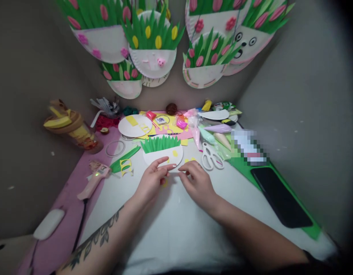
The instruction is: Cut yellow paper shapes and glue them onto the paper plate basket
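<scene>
Just in front of a paper plate half (148, 157) with a fringe of green paper grass (162, 144), my two hands come close together. My left hand (155, 175) has its fingers stretched out and apart, with a small pale spot at one fingertip. Facing it, my right hand (196, 181) is closed in a pinch; whatever it may hold is too small to make out. One yellow paper piece (175, 153) lies on the white plate, and another yellow scrap (165, 183) shows below my left hand.
To the left lie a pink glue gun (96, 179), cut yellow paper (126, 167) and a drink cup (76, 131). White scissors (212, 156), piping bags (208, 134) and a black phone (281, 196) are on the right. Decorated plates (153, 63) hang on the back wall.
</scene>
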`<state>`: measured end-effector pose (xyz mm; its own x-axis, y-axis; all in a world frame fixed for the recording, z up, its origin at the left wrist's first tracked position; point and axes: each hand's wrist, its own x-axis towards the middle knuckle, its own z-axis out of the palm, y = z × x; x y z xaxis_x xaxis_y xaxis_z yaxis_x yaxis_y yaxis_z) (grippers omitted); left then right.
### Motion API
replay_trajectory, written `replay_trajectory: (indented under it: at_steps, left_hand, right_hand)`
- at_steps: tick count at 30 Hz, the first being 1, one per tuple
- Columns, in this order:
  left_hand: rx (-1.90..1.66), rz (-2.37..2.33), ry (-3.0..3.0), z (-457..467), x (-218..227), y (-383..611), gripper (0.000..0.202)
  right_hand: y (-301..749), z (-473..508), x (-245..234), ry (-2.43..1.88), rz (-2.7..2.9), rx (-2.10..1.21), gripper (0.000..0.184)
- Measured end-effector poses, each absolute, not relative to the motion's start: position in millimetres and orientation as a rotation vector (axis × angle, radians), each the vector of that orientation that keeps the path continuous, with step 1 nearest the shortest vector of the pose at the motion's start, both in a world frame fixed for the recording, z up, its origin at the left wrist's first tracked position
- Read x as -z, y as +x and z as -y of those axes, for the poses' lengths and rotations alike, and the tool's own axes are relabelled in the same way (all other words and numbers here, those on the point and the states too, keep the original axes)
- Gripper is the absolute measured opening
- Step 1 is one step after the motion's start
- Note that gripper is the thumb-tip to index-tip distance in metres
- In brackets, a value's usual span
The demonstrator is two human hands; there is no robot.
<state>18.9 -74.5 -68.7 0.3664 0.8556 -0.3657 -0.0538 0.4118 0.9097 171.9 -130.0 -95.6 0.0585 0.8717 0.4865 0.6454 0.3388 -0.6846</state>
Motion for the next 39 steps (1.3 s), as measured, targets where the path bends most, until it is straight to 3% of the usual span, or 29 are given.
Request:
replay_trajectory:
  at_steps: [15, 22, 24, 28, 33, 39]
  left_hand:
    - [-0.657, -0.932, 1.049, 85, 81, 16, 0.055]
    - [-0.652, -0.962, 1.142, 84, 80, 14, 0.066]
    - [-0.713, -1.075, 1.283, 79, 79, 11, 0.061]
    - [-0.662, -1.362, 1.947, 56, 79, 12, 0.031]
    - [-0.297, -1.503, 2.431, 32, 80, 30, 0.029]
    - [-0.237, -1.48, 2.415, 27, 82, 37, 0.018]
  right_hand:
    - [172, 124, 94, -1.435, 1.538, -0.354, 0.009]
    - [173, 124, 92, -1.418, 1.369, -0.709, 0.012]
    - [175, 123, 92, -1.376, 1.288, -0.799, 0.01]
    - [180, 119, 96, -1.342, 1.193, -0.79, 0.008]
    - [183, 115, 100, -1.352, 1.19, -0.755, 0.008]
    - [184, 117, 98, -1.338, 1.202, -0.732, 0.009]
